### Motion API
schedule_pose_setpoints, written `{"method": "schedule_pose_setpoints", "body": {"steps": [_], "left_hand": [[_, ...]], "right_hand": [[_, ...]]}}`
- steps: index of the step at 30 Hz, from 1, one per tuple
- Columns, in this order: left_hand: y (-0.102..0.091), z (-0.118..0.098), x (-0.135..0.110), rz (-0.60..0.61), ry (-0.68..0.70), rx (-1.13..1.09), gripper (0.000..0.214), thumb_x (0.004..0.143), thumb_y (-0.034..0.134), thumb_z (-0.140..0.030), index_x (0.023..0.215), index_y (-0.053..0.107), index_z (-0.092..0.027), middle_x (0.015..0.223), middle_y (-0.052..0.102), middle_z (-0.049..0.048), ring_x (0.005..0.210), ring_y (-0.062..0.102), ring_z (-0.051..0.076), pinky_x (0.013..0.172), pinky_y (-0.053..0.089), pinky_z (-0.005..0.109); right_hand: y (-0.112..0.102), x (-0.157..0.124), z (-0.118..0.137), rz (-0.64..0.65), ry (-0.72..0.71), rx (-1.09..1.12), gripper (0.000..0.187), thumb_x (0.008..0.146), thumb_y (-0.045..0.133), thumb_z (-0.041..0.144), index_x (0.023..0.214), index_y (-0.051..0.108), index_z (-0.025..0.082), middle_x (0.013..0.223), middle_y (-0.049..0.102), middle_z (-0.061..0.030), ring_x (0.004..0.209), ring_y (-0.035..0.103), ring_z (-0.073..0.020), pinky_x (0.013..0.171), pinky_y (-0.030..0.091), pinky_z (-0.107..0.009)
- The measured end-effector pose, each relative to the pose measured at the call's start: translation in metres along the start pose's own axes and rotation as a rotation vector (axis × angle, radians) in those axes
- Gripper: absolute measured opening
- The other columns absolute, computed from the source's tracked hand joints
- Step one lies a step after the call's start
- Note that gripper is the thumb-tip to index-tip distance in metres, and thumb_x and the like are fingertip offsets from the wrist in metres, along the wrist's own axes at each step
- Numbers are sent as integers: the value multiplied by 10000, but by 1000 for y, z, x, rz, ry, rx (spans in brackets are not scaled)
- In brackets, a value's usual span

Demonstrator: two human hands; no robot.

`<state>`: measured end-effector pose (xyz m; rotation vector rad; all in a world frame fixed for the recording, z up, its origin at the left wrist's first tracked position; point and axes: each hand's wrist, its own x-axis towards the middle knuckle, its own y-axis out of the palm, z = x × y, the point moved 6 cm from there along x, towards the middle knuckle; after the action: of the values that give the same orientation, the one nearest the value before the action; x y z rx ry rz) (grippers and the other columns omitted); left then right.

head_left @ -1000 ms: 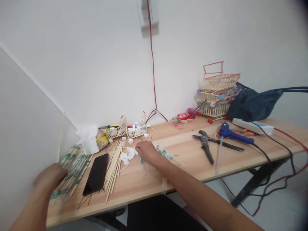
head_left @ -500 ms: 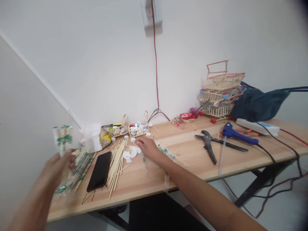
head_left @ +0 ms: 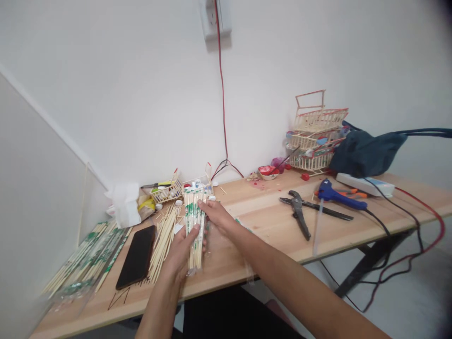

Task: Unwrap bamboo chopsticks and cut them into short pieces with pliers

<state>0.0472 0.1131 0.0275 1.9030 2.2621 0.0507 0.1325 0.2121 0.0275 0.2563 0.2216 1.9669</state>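
My left hand is wrapped round the lower half of a clear packet of wooden sticks with green print, holding it upright over the wooden table. My right hand pinches the same packet near its upper right side. A loose pile of bare wooden sticks lies just left of the hands.
More green-printed stick packets lie at the table's left end beside a black phone. Small stick-built carts stand by the wall. Pliers, a blue glue gun, stacked stick baskets and a dark bag sit to the right.
My left hand lifted a stick packet from the left pile and brought it to the middle. My right hand rose from the table and took hold of it.
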Motion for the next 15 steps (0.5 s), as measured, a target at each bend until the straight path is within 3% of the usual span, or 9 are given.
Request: {"method": "schedule_pose_setpoints", "body": {"steps": [5,10,15], "left_hand": [[-14,7,3,-104,-16,-28,520,536,869,-405,907,607,-152,585,639,-1,443,560,125,447,461,227],[-17,11,2,-171,-34,-43,443,570,855,-316,918,629,-161,626,674,17,456,589,140,456,478,241],[-17,10,-1,-174,-12,-56,486,577,851,-353,974,657,-149,694,710,35,628,673,189,534,501,245]], "right_hand": [[1,6,-8,12,47,43,391,780,618,538,692,538,165,533,518,34,458,438,-92,432,309,-206],[0,4,-5,-15,48,71,334,752,666,458,657,552,159,521,512,39,454,446,-88,447,349,-211],[-7,4,-1,-93,35,70,201,745,660,308,654,583,147,517,526,38,453,444,-86,452,348,-206]]}}
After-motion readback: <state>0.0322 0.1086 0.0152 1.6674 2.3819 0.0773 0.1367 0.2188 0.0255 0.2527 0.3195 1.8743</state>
